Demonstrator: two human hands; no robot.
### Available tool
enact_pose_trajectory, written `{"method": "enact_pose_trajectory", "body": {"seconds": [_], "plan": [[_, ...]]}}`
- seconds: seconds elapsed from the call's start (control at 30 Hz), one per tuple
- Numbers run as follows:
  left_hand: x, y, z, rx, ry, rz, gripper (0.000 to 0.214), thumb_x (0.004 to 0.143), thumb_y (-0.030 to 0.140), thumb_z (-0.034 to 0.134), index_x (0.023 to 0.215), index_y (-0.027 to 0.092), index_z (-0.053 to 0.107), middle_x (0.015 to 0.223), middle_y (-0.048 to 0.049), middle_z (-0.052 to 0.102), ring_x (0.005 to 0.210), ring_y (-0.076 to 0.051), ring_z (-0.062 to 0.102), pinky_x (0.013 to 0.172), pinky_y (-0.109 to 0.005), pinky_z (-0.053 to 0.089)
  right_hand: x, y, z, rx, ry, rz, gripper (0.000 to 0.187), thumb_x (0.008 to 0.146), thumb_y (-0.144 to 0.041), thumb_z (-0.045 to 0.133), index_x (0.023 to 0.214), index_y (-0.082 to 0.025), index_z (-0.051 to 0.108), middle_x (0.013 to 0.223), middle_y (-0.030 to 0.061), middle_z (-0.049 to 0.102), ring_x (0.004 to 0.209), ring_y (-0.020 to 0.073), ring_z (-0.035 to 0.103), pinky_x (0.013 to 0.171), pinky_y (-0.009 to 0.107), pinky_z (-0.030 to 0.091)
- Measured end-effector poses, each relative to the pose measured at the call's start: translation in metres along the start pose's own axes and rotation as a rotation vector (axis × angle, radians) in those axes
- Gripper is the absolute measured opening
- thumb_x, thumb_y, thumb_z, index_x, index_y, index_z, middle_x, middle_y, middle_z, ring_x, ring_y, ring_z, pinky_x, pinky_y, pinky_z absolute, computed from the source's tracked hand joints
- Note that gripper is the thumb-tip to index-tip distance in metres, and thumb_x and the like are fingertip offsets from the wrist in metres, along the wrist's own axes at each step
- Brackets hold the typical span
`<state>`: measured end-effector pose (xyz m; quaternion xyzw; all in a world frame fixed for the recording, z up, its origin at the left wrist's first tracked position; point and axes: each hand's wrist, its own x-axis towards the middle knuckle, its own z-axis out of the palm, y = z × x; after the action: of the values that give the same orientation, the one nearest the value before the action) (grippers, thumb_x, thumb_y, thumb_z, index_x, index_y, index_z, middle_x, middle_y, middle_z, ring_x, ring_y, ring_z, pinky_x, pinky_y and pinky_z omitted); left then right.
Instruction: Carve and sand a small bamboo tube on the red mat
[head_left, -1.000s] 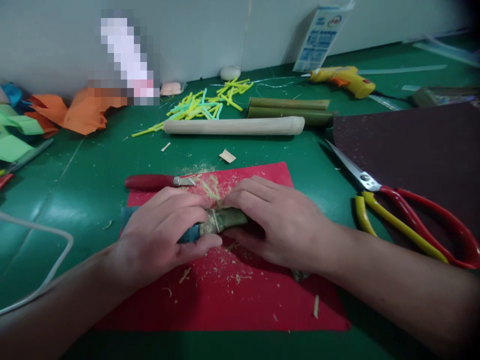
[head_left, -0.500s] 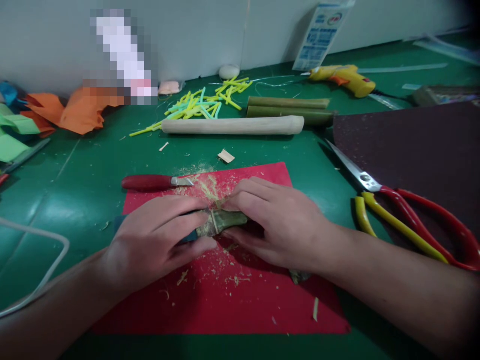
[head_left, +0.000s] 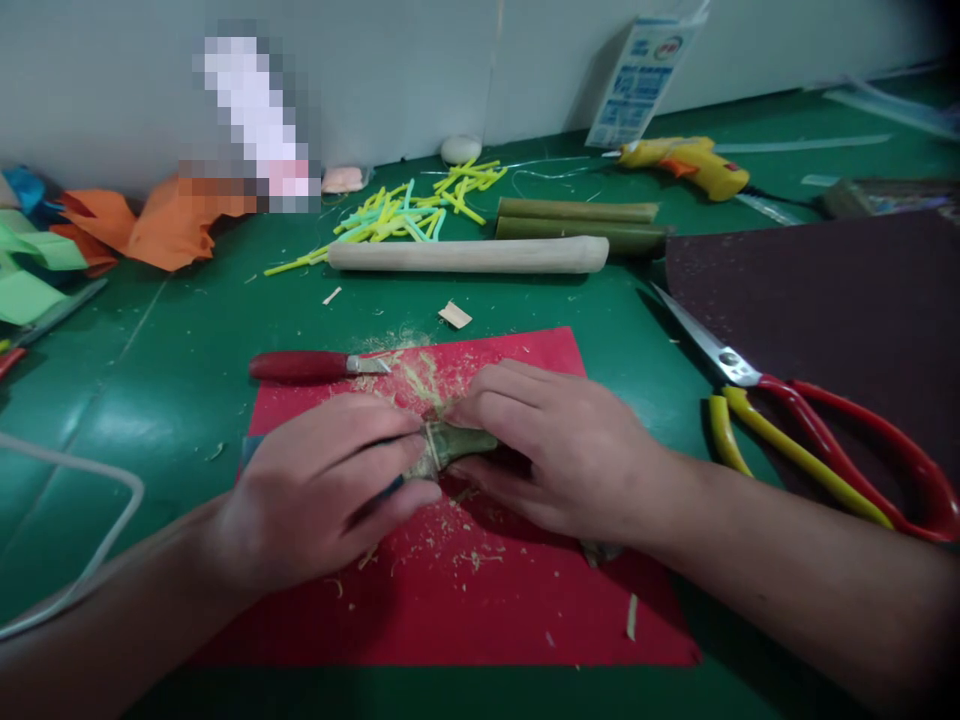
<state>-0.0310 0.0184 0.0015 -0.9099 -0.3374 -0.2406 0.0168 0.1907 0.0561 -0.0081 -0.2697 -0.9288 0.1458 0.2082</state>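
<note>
My right hand point(head_left: 559, 450) is closed around a short green bamboo piece point(head_left: 460, 443) with a pale scraped band near its node. My left hand point(head_left: 322, 490) is wrapped over the left end of that piece. Under its fingers is a dark blue strip point(head_left: 252, 449); only bits of it show, and its kind is hidden. Both hands are over a red sheet point(head_left: 480, 625) strewn with pale shavings and dust. Behind my left hand a red-handled knife point(head_left: 304, 366) lies across the sheet's far edge.
Red-and-yellow-handled scissors point(head_left: 742, 368) lie right, partly on a dark brown sheet point(head_left: 840, 300). Behind are a peeled bamboo stick point(head_left: 469, 254), green bamboo lengths point(head_left: 577, 211), yellow-green straw pieces point(head_left: 390, 215) and a yellow glue gun point(head_left: 690, 166). A white cable point(head_left: 124, 530) crosses the left.
My left hand has slid slightly right along the bamboo piece, covering more of its scraped band. My right hand stays closed on it in nearly the same place.
</note>
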Motion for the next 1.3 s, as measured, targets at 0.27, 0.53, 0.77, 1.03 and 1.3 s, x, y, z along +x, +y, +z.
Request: {"method": "enact_pose_trajectory", "body": {"seconds": [0.27,0.53,0.77,1.03,1.3], "plan": [[0.0030,0.0009,0.0032,-0.028,0.041,-0.011,0.017,0.079,0.026,0.066,0.091,0.015,0.062,0.093,-0.0071,0.066,0.087,-0.018,0.062,0.081,-0.034,0.054,-0.0017,0.0013,0.0004,-0.003,0.013,-0.035,0.018,0.083,-0.025,0.053,0.093,-0.012,0.060,0.087,0.0067,0.059,0.078,0.0166,0.051,0.064,0.027,0.040],[-0.0001,0.0040,-0.0007,0.027,0.032,-0.006,0.017,0.080,0.028,0.064,0.092,0.018,0.062,0.093,-0.0058,0.067,0.086,-0.018,0.063,0.078,-0.033,0.055,-0.0010,-0.0001,-0.0001,0.015,-0.005,-0.013,0.017,0.084,-0.028,0.053,0.094,-0.015,0.059,0.090,0.0068,0.061,0.081,0.0168,0.052,0.064,0.026,0.040],[-0.0003,0.0029,-0.0005,0.027,0.019,0.015,0.017,0.080,0.028,0.064,0.093,0.018,0.062,0.094,-0.0048,0.067,0.086,-0.017,0.063,0.079,-0.032,0.054,-0.0009,0.0003,-0.0006,0.020,-0.009,-0.022,0.019,0.084,-0.027,0.051,0.096,-0.015,0.060,0.089,0.0068,0.060,0.080,0.0171,0.052,0.065,0.027,0.040],[-0.0012,0.0018,-0.0014,-0.034,-0.015,0.017,0.019,0.079,0.026,0.065,0.094,0.014,0.062,0.095,-0.0067,0.066,0.090,-0.018,0.062,0.082,-0.031,0.053,-0.0020,-0.0006,-0.0003,0.033,-0.013,-0.030,0.019,0.085,-0.027,0.050,0.094,-0.014,0.060,0.088,0.0070,0.060,0.079,0.0164,0.051,0.065,0.026,0.039],[-0.0003,0.0039,-0.0016,-0.039,-0.034,0.026,0.020,0.080,0.026,0.064,0.095,0.015,0.062,0.096,-0.0063,0.066,0.091,-0.018,0.061,0.082,-0.031,0.052,-0.0022,-0.0013,-0.0021,0.025,-0.019,-0.033,0.017,0.085,-0.027,0.050,0.094,-0.016,0.059,0.087,0.0060,0.059,0.078,0.0163,0.050,0.063,0.026,0.038]]}}
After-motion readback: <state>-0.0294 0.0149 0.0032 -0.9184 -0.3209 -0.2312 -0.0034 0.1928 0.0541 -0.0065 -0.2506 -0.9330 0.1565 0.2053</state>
